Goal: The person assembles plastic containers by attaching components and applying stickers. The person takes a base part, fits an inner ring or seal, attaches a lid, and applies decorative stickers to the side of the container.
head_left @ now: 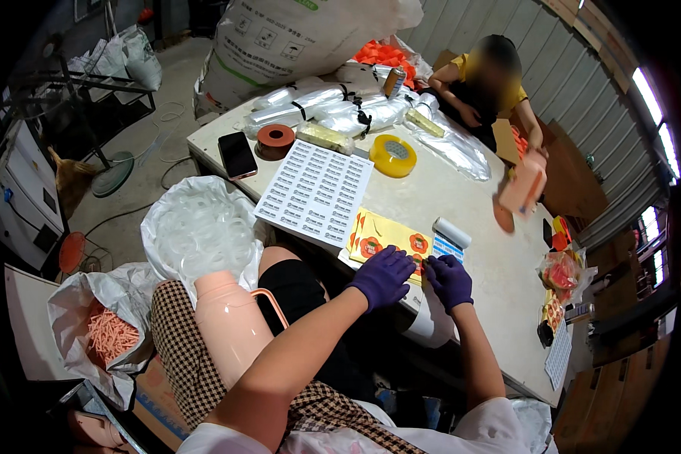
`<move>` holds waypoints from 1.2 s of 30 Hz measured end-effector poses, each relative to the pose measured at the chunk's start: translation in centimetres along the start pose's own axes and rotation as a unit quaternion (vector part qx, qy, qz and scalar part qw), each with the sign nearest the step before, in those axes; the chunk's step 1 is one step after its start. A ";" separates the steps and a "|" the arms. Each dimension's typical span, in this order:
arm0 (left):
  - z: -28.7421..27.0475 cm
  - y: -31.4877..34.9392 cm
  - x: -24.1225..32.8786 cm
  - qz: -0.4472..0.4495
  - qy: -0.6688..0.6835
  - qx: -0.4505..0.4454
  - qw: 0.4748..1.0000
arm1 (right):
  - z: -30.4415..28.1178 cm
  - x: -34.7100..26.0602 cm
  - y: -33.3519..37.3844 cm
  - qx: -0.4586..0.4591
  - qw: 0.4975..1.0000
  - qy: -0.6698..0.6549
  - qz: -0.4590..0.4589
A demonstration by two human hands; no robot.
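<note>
Overlapping yellow sheets (392,233) with orange-red flowers (418,242)

A white roll (453,232) partly bars open tabletop (450,198) beyond.

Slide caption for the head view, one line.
Purple-gloved left hand rests on yellow printed sheets, the right hand at their edge, with a pink jug tilted on the lap.
</note>
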State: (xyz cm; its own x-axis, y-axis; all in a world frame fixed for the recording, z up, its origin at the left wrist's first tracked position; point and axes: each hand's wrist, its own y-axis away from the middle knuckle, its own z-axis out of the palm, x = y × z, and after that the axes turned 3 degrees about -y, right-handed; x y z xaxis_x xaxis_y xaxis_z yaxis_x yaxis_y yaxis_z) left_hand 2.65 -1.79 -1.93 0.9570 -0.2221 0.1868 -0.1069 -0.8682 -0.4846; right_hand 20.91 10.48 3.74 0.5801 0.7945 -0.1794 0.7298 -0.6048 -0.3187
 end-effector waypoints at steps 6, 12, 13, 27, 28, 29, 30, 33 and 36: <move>0.9 0.4 0.1 -0.004 0.000 0.011 1.000 | 1.2 0.9 -1.5 0.000 0.999 0.034 -0.023; 0.5 0.4 0.2 -0.005 -0.005 0.013 1.000 | 0.3 3.3 -4.0 -0.176 0.974 -0.132 0.046; 0.5 0.2 0.4 -0.002 0.004 0.010 1.000 | 0.0 4.7 -4.7 -0.208 0.949 -0.224 0.080; 0.2 0.2 -0.1 -0.008 0.002 -0.021 1.000 | -3.5 0.7 -4.6 -0.194 0.973 0.107 -0.064; 0.1 0.1 0.0 -0.010 0.003 -0.029 1.000 | -3.2 0.4 -3.9 -0.201 0.971 0.128 -0.035; 0.2 -0.1 0.3 -0.011 0.005 -0.037 0.999 | -2.3 1.2 -3.1 -0.193 0.972 0.132 -0.031; 0.2 -0.3 0.4 -0.010 0.008 -0.034 0.999 | -1.5 2.1 -2.5 -0.185 0.973 0.135 -0.026; 0.1 0.3 0.1 -0.013 -0.006 -0.031 0.999 | -1.7 0.5 -2.5 -0.215 0.969 0.126 -0.014; -0.3 0.3 0.1 -0.017 -0.017 -0.044 0.999 | -2.4 0.3 -2.5 -0.230 0.966 0.115 0.000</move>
State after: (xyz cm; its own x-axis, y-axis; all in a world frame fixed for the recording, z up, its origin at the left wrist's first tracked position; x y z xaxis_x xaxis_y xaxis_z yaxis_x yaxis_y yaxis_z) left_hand 2.66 -2.20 -1.79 0.9691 -0.1781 0.1709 -0.0967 -0.9110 -0.4008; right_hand 20.09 12.11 6.72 0.6066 0.7935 0.0495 0.7826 -0.6069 0.1385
